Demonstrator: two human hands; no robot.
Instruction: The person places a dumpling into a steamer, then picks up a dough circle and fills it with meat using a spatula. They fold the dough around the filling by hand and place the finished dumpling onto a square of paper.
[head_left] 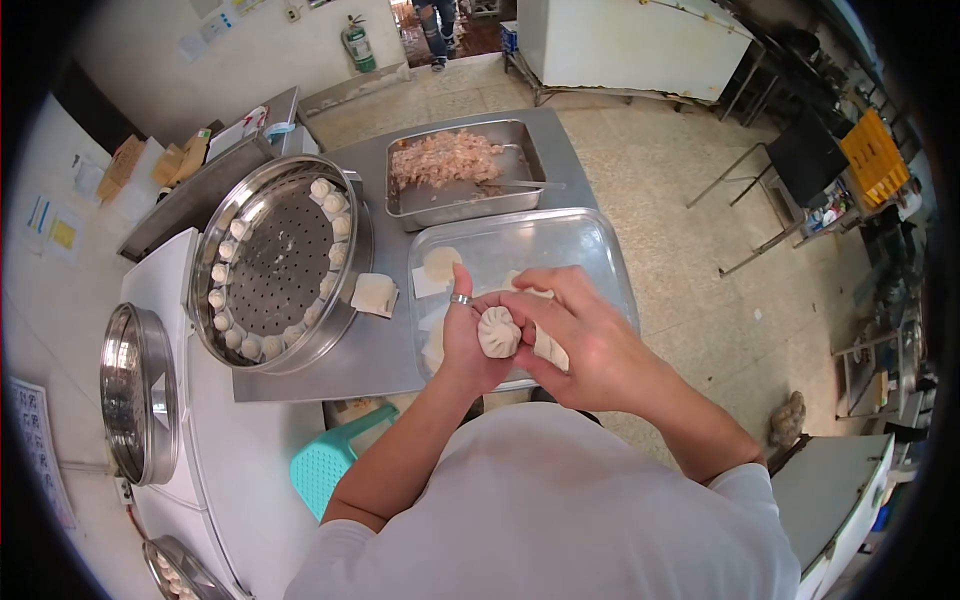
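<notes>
left hand [462, 345] cups white pleated dough bun [498, 332] over clear plastic tray [600, 240], right hand [585, 345] pinching top. squeeze too hard = pleats prob tear, bun could drop.

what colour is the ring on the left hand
Silver. The ring on the left hand, which holds a dumpling, shows best in the head view.

a commercial kitchen: round perforated steel steamer tray [280, 262] ringed with dumplings, beside it a rectangular steel pan of minced filling [455, 160].
</notes>
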